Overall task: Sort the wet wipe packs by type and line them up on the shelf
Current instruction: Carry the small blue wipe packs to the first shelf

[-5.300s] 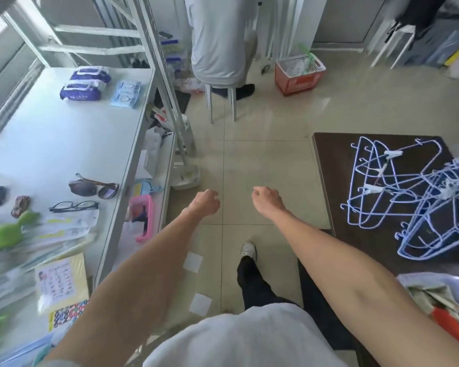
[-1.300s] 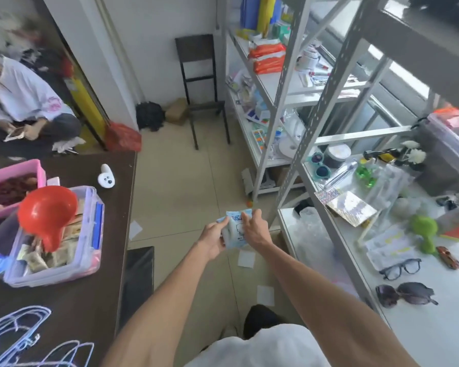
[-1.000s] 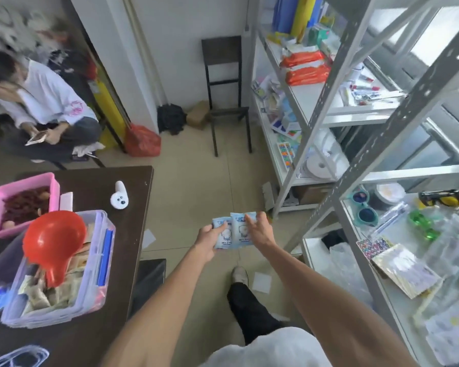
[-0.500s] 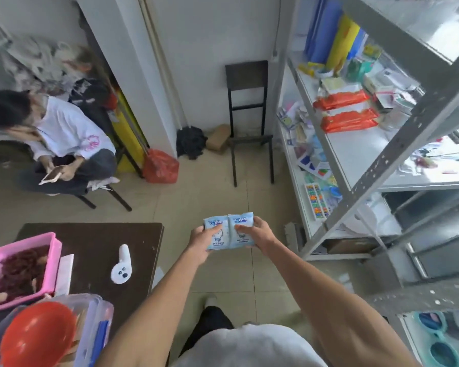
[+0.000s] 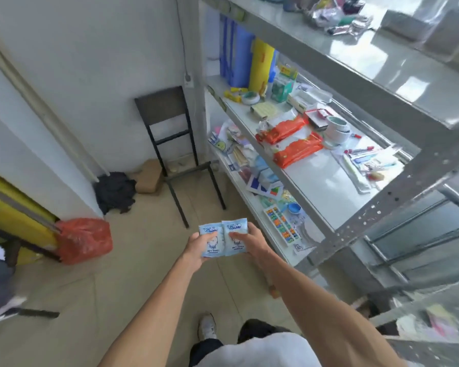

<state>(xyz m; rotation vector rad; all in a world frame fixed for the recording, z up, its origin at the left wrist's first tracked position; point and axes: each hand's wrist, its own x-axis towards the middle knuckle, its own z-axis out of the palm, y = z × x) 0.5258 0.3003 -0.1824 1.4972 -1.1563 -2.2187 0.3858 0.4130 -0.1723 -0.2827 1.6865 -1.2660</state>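
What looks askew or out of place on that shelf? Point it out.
The orange packs on the middle shelf lie slanted to its front edge, not lined up, amid scattered small items. The blue packs are held in the left hand and right hand.

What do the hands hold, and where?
Left hand grips the left wipe pack by its left edge; right hand, the right wipe pack by its right edge.

2 arms stretched forward; left hand (image 5: 196, 247) pinches left wipe pack (image 5: 214, 248), right hand (image 5: 250, 243) pinches right wipe pack (image 5: 238, 248).
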